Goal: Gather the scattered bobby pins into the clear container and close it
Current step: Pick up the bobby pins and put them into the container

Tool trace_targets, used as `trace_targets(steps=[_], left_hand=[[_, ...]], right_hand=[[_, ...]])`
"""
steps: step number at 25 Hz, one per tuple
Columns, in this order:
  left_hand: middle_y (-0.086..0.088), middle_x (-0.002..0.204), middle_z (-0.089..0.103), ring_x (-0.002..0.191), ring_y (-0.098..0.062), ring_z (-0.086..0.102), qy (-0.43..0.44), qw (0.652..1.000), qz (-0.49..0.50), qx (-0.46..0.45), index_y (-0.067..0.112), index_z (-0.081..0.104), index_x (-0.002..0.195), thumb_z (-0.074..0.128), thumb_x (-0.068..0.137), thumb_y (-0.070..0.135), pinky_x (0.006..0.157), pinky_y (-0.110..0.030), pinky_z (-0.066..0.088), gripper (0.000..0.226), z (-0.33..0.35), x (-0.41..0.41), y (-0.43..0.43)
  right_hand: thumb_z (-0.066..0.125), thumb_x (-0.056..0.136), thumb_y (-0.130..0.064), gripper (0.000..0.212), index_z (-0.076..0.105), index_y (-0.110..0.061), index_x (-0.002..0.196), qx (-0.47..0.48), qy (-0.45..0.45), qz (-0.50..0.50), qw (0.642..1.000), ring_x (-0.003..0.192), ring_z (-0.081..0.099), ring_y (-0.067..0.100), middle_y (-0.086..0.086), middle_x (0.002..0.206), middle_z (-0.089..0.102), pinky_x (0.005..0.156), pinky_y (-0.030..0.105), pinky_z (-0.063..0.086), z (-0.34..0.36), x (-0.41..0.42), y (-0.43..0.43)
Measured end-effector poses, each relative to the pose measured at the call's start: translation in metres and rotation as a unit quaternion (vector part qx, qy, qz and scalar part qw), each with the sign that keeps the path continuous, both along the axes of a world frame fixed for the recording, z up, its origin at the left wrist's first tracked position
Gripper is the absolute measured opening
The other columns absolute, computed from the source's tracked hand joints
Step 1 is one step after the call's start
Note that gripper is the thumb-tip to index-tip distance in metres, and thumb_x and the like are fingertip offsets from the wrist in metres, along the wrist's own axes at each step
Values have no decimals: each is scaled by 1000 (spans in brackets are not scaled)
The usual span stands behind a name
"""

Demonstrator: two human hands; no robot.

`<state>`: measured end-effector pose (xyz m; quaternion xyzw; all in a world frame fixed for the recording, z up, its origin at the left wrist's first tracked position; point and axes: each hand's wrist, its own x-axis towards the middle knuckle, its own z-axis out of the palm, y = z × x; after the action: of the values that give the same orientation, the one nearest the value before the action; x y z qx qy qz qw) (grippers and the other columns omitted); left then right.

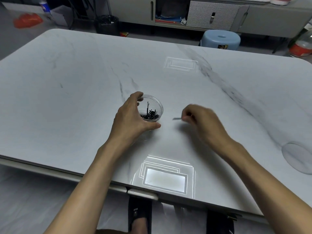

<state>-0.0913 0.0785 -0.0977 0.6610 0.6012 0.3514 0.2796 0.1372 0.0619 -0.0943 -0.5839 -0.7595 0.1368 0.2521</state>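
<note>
A round clear container (pixel 158 105) stands open on the marble table (pixel 84 81), with several black bobby pins (pixel 150 114) piled inside. My left hand (pixel 130 119) grips the container from the left, fingers over its far rim and thumb at its near side. To its right, my right hand (pixel 199 120) is blurred with motion and pinches one bobby pin (pixel 176 118) by its end, the pin pointing left toward the container, a short way from its rim. The clear round lid (pixel 298 157) lies flat near the table's right edge.
Bright reflections of ceiling lights show on the tabletop near the front edge (pixel 165 178) and farther back. A blue stool (pixel 221 39) stands beyond the far edge, with cabinets and a black bin behind. My feet in black slippers show under the table.
</note>
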Motion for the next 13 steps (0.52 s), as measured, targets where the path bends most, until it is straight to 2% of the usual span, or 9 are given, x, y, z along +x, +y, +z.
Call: trace_targets(steps=[2, 4, 6, 8, 11, 13], left_hand=[[18, 124, 54, 114, -5, 52, -1, 1000, -20, 0, 30, 41, 135, 90, 46, 40, 88, -23, 41, 102, 2, 5, -1], [17, 126, 54, 114, -4, 52, 9, 999, -49, 7, 30, 41, 136, 89, 45, 44, 88, -22, 40, 103, 5, 14, -4], [14, 129, 55, 116, -4, 52, 15, 997, -82, 7, 29, 41, 137, 85, 44, 47, 91, -23, 41, 105, 8, 26, -7], [14, 130, 54, 118, -4, 51, 9, 994, -106, 0, 28, 39, 139, 85, 46, 44, 95, -24, 42, 104, 10, 38, -10], [14, 130, 54, 119, -6, 51, -7, 993, -118, -6, 28, 36, 139, 86, 47, 41, 97, -27, 42, 106, 13, 53, -11], [13, 130, 54, 118, -7, 52, -12, 992, -122, -6, 26, 35, 138, 89, 45, 41, 96, -26, 41, 108, 16, 64, -12]], right_hand=[[67, 85, -7, 9, 65, -15, 82, 74, 111, -46, 990, 68, 53, 4, -6, 75, 61, 67, 18, 42, 16, 3, 3], [70, 82, -6, 6, 68, -12, 82, 107, 136, -15, 985, 66, 52, -2, -6, 75, 63, 65, 8, 36, 30, -6, 2], [73, 80, -5, 8, 70, -11, 83, 95, 110, 38, 989, 66, 51, -5, -4, 78, 65, 68, 8, 37, 35, -17, -3], [72, 80, -3, 10, 71, -11, 86, 63, 81, 62, 993, 67, 49, 0, -1, 83, 65, 69, 13, 40, 34, -23, -7], [70, 82, -3, 13, 71, -13, 91, 69, 95, 35, 993, 70, 50, 7, 0, 89, 63, 69, 14, 40, 41, -16, -10], [70, 83, -9, 13, 71, -17, 93, 75, 87, -9, 993, 73, 54, 8, -2, 90, 64, 72, 20, 43, 49, 4, -14]])
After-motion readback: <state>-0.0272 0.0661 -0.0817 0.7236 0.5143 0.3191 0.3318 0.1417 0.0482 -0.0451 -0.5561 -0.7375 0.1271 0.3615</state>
